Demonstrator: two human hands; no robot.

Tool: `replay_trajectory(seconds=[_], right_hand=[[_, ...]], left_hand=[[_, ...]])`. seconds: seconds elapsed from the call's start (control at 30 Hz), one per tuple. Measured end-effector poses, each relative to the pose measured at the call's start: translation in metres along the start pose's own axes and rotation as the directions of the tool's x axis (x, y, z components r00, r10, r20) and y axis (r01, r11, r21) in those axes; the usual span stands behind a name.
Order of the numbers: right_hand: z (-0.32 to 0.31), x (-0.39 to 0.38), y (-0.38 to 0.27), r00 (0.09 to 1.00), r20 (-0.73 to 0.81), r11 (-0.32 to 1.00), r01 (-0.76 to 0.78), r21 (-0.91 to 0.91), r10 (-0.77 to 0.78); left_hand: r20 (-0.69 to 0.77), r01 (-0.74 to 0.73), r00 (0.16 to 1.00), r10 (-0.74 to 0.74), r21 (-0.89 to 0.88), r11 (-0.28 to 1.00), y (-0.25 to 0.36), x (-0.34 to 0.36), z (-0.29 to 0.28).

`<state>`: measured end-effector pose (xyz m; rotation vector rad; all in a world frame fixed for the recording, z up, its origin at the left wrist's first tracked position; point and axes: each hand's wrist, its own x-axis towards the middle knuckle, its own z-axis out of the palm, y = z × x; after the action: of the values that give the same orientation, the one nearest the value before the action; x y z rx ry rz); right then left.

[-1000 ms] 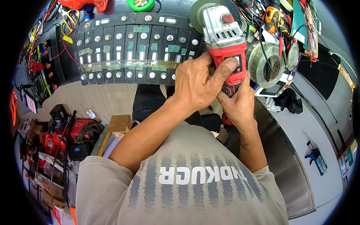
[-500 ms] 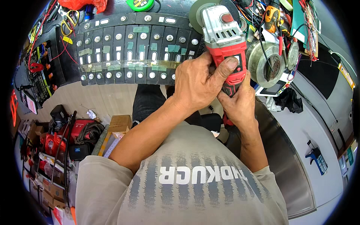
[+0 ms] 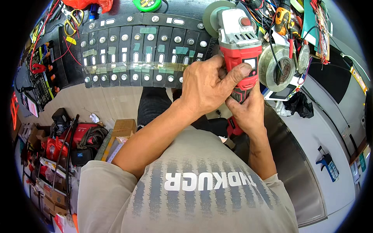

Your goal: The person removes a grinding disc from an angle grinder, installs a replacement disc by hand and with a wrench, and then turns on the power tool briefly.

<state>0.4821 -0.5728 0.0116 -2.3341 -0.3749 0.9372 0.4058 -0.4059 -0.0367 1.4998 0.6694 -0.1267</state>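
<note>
Both hands hold a red and silver cordless angle grinder (image 3: 240, 50) over the right end of the bench. My left hand (image 3: 204, 83) is wrapped round its red body from the left, thumb lying across the top. Lower down, my right hand (image 3: 250, 110) grips the rear part, its fingers partly hidden under the tool. A thin round disc (image 3: 211, 19) shows at the grinder's upper left. Just left of the tool lies a curved row of black battery cells (image 3: 134, 54) with silver terminals, strips of green tape and a band of clear tape across them.
A wire spool (image 3: 268, 72) stands right of the grinder, near a yellow drill (image 3: 282, 17) and tangled wires. Yellow scissors (image 3: 74, 21) and a green tape measure (image 3: 147, 4) lie at the back. Boxes and bags (image 3: 58, 151) crowd the lower left; a caulking gun (image 3: 328, 165) is at right.
The grinder has shifted slightly right, with both hands staying on it. Its disc now shows more of its face at the upper left.
</note>
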Motion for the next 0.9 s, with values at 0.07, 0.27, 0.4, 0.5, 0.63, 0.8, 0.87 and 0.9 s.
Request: replay_trajectory(seconds=[0.07,0.27,0.4,0.5,0.63,0.8,0.87,0.9], right_hand=[[0.0,-0.002,0.003,1.0,-0.002,1.0,0.02,-0.006,-0.02],[-0.006,-0.005,-0.004,1.0,0.017,0.996,0.015,-0.084,-0.014],[-0.006,-0.006,-0.007,1.0,0.021,0.999,0.01,-0.049,-0.009],[-0.004,-0.006,-0.004,1.0,0.015,0.999,0.007,-0.045,-0.006],[-0.004,-0.003,-0.005,1.0,0.018,0.996,0.001,-0.088,0.001],[-0.002,-0.004,0.001,1.0,0.001,0.998,0.022,-0.051,-0.022],[-0.003,-0.002,0.002,0.999,0.015,0.999,0.034,-0.028,-0.034],[-0.004,-0.001,0.003,0.999,0.023,0.999,0.041,-0.018,-0.04]], left_hand=[[-0.002,-0.022,1.0,0.022,0.002,1.0,-0.002,-0.001,0.001],[-0.025,-0.077,0.997,0.076,-0.044,0.996,-0.007,-0.002,0.003],[0.001,-0.052,0.999,0.053,-0.029,0.998,-0.004,-0.003,-0.001],[-0.018,-0.077,0.997,0.076,-0.063,0.995,-0.007,-0.003,0.0],[-0.012,-0.052,0.999,0.052,-0.063,0.997,-0.004,-0.003,-0.001],[-0.003,-0.049,0.999,0.049,0.011,0.999,-0.005,-0.001,0.0],[-0.012,-0.063,0.998,0.063,-0.003,0.998,-0.005,-0.001,0.001],[-0.018,-0.068,0.998,0.068,-0.01,0.998,-0.006,-0.002,0.001]])
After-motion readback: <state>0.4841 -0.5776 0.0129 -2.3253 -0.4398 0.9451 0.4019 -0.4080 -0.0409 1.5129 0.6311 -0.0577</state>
